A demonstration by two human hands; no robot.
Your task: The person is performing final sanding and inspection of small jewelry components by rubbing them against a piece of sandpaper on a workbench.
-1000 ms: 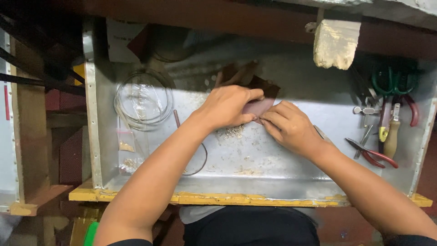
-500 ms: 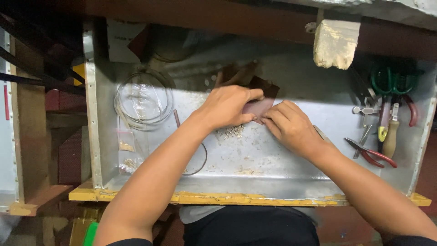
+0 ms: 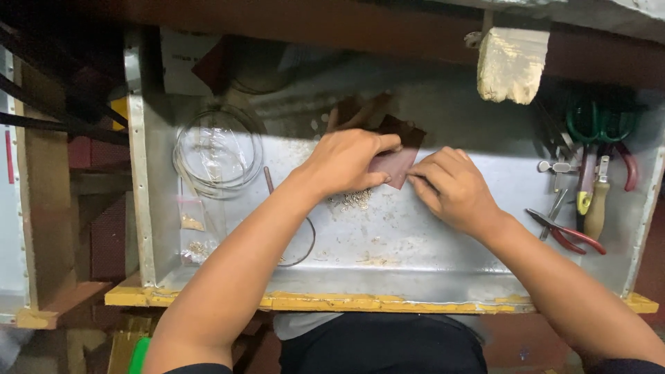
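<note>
Nothing has moved: both hands point(image 3: 346, 163) point(image 3: 454, 187) still pinch the half-hidden brown sheet point(image 3: 395, 165).

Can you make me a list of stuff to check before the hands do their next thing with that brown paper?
1. Left hand on the brown sheet: ok.
2. Right hand touching the sheet's edge: ok.
3. Little metal bits piled under the hands, inside the metal tray: ok.
4. Red-handled pliers lying apart from the hands: ok.
5. What is under the sheet: cannot tell.

wire coil point(image 3: 218, 149), red-handled pliers point(image 3: 568, 234), green-handled scissors point(image 3: 599, 125), metal tray point(image 3: 415, 256)
</note>
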